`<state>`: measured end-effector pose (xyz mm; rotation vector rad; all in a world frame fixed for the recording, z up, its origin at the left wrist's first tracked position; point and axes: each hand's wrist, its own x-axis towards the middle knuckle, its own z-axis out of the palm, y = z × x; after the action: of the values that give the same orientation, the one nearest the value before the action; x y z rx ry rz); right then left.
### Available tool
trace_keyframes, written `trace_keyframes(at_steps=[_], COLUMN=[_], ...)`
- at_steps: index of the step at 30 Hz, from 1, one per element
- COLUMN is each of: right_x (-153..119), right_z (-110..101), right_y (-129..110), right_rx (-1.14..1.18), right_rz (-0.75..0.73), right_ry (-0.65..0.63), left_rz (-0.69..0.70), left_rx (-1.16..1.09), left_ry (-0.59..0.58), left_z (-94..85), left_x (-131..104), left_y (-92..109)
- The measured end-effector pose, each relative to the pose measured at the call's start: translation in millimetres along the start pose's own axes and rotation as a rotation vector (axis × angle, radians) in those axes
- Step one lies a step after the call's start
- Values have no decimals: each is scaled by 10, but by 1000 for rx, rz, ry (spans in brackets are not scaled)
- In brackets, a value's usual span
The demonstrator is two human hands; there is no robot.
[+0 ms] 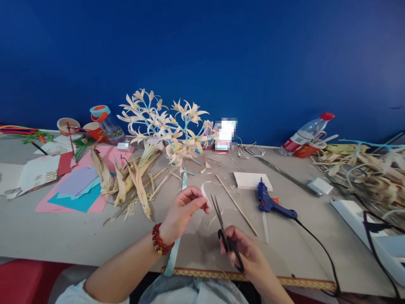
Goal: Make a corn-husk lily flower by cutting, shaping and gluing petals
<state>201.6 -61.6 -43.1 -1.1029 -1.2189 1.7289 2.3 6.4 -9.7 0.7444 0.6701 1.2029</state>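
Note:
Between thumb and fingers, my left hand (186, 210) pinches a thin, curled pale strip (204, 190) above the table's middle. A red bead bracelet (160, 240) is on that wrist. My right hand (242, 249) holds black-handled scissors (224, 232), their blades slightly apart and pointing up and away, close to the right of the strip and not touching it. Beneath my left arm a light blue ribbon (172, 256) runs towards the table's front edge. Small pale scraps (220, 213) lie near the blades.
Pale husk flowers (164, 122) stand behind my hands, with dried husks (139, 181) and coloured paper (77, 181) to the left. A stick (237, 205), a blue glue gun (274, 206) with a cable, and a white power strip (368, 240) lie to the right. A bottle (305, 134) is at the back.

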Motion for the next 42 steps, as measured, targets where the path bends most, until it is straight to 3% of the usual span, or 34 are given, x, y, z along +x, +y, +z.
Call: trace_keyframes(at_steps=[11, 42], right_x=[147, 166], right_z=[189, 219], right_y=[-84, -8], right_rx=[-133, -203], right_rz=[-28, -55], right_ry=[73, 128], left_rz=[-13, 4], left_rx=[-8, 83], left_ry=[38, 90], left_z=[33, 46], left_x=[-20, -34], left_y=[-13, -20])
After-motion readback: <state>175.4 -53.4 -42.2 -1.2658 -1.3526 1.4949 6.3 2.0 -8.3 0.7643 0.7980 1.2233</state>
